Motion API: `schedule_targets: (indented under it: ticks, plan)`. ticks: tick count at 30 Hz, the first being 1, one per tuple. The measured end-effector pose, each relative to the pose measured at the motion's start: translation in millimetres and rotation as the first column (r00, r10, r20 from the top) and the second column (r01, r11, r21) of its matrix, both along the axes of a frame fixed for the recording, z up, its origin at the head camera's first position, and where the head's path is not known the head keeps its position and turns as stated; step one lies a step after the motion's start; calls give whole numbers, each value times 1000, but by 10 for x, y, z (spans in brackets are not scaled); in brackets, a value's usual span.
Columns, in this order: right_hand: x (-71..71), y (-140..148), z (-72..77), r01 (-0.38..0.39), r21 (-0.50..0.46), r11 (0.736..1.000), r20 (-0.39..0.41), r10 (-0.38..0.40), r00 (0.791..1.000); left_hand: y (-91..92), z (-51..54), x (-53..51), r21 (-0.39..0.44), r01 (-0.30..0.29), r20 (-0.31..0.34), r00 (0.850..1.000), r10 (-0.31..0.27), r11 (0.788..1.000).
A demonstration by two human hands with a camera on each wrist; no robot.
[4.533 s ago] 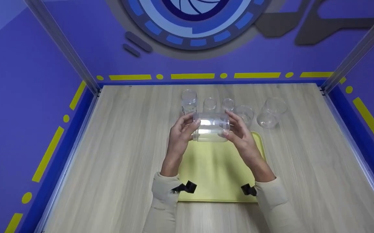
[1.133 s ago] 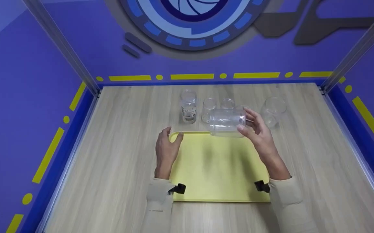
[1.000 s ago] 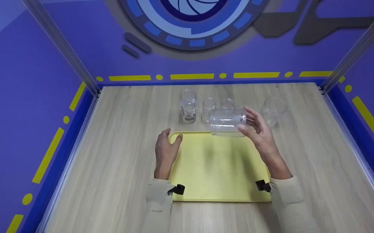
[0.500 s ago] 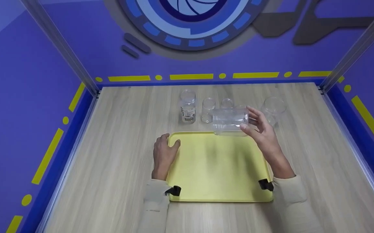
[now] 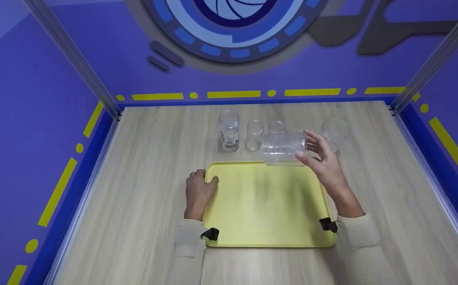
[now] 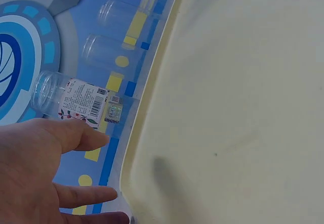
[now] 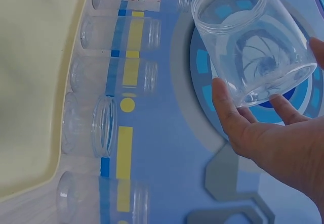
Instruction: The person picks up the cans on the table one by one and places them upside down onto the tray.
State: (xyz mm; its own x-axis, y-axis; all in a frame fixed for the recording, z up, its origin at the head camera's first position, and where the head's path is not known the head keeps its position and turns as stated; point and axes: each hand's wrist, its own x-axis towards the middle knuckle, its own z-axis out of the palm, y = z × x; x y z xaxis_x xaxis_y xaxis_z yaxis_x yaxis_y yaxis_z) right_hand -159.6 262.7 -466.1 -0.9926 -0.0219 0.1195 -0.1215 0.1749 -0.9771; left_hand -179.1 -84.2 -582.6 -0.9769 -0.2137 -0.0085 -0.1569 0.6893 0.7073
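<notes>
My right hand (image 5: pixel 325 164) grips a clear plastic jar (image 5: pixel 282 149) by its bottom end. The jar lies sideways in the air above the tray's far edge, its open mouth to the left. In the right wrist view the jar (image 7: pixel 253 37) has a threaded neck and no lid on it. Beside the left edge of the yellow tray (image 5: pixel 268 206) is my left hand (image 5: pixel 199 194), holding nothing, thumb toward the tray. The left wrist view shows this hand (image 6: pixel 45 168) with its fingers fairly straight. Whether it touches the tray I cannot tell.
Several clear jars stand behind the tray: a labelled one (image 5: pixel 230 132), two slim ones side by side, the left of them a slim jar (image 5: pixel 254 136), and a wide jar (image 5: pixel 335 130) at the right. A short wide jar (image 7: pixel 88 125) is mostly hidden in the head view.
Both hands held the jar at first. My left hand has let go and moved down and left to the tray's side. My right hand has carried the jar to the right.
</notes>
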Motion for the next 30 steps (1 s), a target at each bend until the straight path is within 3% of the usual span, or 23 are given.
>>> schedule_targets:
  ticks: [16, 30]
  plan:
    - [-34, 77, 83, 4, 48, 999, -20, -3, 1000, -50, -92, 68, -154, 36, -16, 999, -39, 987]
    - [-52, 109, 102, 11, 96, 995, -66, -5, 998, -76, -99, 111, -251, 81, -50, 994, -97, 964]
